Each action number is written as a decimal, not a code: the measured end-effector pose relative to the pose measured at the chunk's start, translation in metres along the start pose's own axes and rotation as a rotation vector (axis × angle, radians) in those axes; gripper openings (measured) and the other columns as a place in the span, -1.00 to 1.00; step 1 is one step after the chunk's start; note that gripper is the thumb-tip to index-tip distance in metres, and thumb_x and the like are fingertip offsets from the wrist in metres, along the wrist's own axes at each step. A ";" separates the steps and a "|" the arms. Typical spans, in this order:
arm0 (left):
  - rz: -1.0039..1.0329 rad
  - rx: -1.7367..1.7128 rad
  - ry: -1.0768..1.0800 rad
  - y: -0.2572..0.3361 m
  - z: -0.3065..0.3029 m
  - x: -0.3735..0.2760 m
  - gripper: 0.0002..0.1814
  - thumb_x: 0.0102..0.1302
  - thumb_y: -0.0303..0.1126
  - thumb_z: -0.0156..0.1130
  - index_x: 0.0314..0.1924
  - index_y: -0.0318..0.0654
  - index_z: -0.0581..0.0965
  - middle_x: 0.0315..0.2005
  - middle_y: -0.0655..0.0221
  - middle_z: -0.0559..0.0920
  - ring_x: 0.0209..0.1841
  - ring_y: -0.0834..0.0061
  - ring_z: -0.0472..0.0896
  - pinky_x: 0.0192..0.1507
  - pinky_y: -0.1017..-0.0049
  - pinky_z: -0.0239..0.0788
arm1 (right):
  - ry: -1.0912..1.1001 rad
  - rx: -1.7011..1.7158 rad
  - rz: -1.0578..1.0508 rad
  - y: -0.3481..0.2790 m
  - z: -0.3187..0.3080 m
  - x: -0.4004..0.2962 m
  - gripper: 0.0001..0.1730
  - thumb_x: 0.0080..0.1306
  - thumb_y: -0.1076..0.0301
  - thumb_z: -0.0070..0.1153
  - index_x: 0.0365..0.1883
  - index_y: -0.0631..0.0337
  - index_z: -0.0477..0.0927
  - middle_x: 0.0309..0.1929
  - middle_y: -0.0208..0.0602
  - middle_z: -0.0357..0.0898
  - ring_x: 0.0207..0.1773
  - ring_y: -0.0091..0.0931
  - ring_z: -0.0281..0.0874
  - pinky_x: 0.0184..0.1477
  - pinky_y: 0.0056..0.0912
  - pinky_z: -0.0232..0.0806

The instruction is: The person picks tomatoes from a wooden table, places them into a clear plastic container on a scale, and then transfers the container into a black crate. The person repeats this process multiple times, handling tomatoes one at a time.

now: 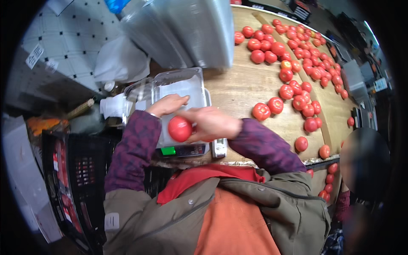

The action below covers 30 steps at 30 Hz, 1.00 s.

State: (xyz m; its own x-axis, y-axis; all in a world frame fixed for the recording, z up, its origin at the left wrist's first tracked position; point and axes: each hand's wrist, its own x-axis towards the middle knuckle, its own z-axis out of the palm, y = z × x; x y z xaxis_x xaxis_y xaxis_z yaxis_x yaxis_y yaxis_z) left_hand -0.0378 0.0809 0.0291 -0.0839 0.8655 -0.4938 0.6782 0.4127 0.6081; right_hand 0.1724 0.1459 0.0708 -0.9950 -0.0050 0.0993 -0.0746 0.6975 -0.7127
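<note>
My right hand point(212, 122) is closed around a red tomato point(180, 128), low over the near half of a clear plastic tray point(199, 76). The hand is blurred, and part of another red thing shows beneath it. My left hand point(169, 104) lies over the tray's left side with fingers extended and nothing seen in it. A white liner point(188, 89) shows in the tray. Under the tray sits a digital scale point(191, 150) with a lit green display. A small white device point(220, 148) stands just right of the scale.
Many tomatoes point(286, 91) lie across the wooden table point(236, 92) to the right. Tall stacks of clear plastic trays point(204, 35) stand behind the scale. A black crate point(86, 172) holds red packs at left. Another person point(363, 169) is at the right edge.
</note>
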 end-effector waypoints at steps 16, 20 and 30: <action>0.196 -0.062 0.283 -0.032 0.020 -0.013 -0.61 0.47 -0.25 -0.09 -0.16 -0.48 0.56 -0.19 0.09 0.62 -0.07 0.22 0.55 0.05 0.39 0.30 | 0.734 0.135 0.426 0.126 -0.044 -0.103 -0.52 0.06 0.28 0.25 0.00 0.14 0.56 -0.02 -0.06 0.53 0.03 -0.15 0.50 0.05 -0.14 0.36; 0.179 -0.098 0.439 0.008 0.028 -0.038 -0.70 0.44 -0.37 -0.03 -0.08 -0.48 0.53 -0.12 0.13 0.59 0.01 0.26 0.52 0.13 0.43 0.26 | 1.366 0.340 0.951 0.283 -0.109 -0.305 -0.63 0.19 0.31 0.15 -0.04 0.24 0.57 -0.22 -0.01 0.61 -0.15 -0.27 0.60 -0.12 -0.25 0.44; 0.087 -0.142 0.458 0.069 0.052 -0.044 -0.71 0.28 -0.52 0.07 -0.02 -0.44 0.52 -0.07 0.15 0.58 0.04 0.28 0.51 0.17 0.41 0.24 | 1.083 -0.411 1.780 0.340 -0.083 -0.452 -0.36 0.07 0.04 0.19 0.00 0.36 0.53 -0.02 0.12 0.57 0.08 -0.18 0.54 0.15 -0.20 0.36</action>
State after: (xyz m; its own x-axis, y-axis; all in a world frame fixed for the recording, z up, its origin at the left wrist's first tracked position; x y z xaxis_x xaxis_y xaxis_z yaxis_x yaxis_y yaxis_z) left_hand 0.0500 0.0563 0.0606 -0.3659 0.9212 -0.1321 0.5932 0.3402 0.7296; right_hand 0.6020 0.4450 -0.1586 0.4688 0.8829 0.0258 0.8370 -0.4347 -0.3325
